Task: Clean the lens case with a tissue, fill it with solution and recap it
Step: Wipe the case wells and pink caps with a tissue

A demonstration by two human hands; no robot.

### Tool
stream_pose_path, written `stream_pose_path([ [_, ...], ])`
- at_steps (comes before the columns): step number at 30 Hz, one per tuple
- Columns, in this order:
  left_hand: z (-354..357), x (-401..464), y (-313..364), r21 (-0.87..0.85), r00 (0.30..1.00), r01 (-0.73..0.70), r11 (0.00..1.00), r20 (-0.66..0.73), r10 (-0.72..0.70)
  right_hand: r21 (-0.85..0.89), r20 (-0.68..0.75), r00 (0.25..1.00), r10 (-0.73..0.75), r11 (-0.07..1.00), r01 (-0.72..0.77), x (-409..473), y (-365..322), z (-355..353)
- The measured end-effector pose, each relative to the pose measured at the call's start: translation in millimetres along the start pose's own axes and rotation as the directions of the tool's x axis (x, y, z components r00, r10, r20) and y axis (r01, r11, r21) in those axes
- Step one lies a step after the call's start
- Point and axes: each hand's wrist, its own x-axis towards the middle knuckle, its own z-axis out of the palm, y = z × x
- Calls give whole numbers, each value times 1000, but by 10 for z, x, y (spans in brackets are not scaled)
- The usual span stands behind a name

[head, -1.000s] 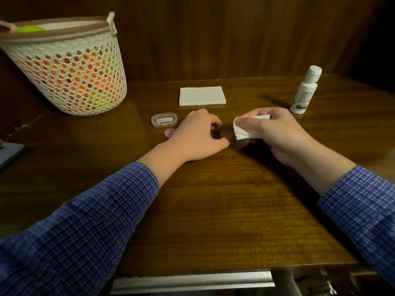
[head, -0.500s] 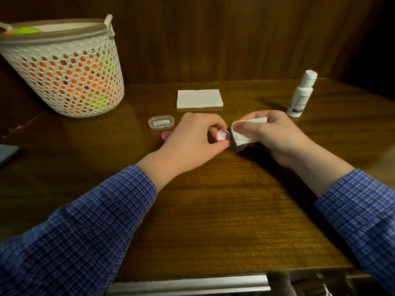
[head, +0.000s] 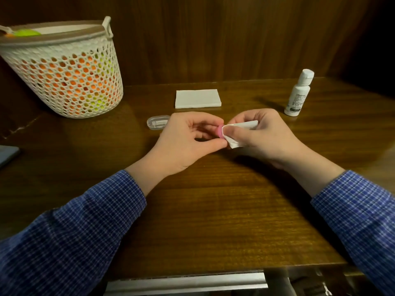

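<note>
My left hand [head: 186,139] pinches a small pink round piece of the lens case [head: 219,131] between thumb and fingers, lifted just above the table. My right hand [head: 260,135] grips a folded white tissue [head: 233,133] and presses it against the pink piece. A white solution bottle [head: 298,94] with its cap on stands upright at the right rear. A clear oval plastic case [head: 157,122] lies left of my left hand, partly hidden by it.
A stack of folded white tissues [head: 197,98] lies at the back middle of the wooden table [head: 213,210]. A white perforated basket [head: 64,71] holding orange and green things stands at the rear left. A grey flat object [head: 7,153] sits at the left edge.
My left hand has lifted the pink piece off the table and turned it toward the tissue. My right hand has brought the tissue against it.
</note>
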Motion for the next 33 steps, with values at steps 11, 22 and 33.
stream_pose_path([
  [11, -10, -108, 2, -40, 999, 0, 999, 51, 2, -172, -91, 974, -210, 966, 192, -85, 55, 126],
  [22, -85, -70, 25, -104, 982, 46, 994, 188, -26, -408, -136, 851, -507, 812, 418, -158, 50, 153],
  [33, -55, -85, 11, -145, 992, -28, 989, 119, 46, -401, -206, 838, -506, 825, 399, -185, 3, 179],
])
